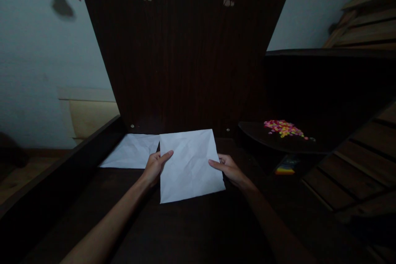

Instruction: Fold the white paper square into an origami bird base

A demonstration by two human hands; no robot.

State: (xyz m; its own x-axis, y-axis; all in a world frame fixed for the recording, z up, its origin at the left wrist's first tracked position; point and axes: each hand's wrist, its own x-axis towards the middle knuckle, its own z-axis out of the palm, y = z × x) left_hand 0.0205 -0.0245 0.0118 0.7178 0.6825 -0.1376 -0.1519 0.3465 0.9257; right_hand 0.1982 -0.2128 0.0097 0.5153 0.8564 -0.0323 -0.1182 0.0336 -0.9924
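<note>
A creased white sheet of paper (190, 177) is held up over the dark desk, tilted toward me. My left hand (154, 168) pinches its left edge, thumb on top and fingers behind. On the opposite edge my right hand (230, 170) grips it the same way, its fingers mostly hidden under the paper. Another wrinkled white sheet (131, 151) lies flat at the back left of the desk, partly covered by my left hand and the held sheet.
A dark wooden panel (185, 57) rises behind the desk (173, 231). A low side board (58, 173) borders it on the left. Small colourful beads or pieces (283, 128) are heaped on a rounded corner shelf (256, 132) at right, with a yellow-orange item (285, 170) below.
</note>
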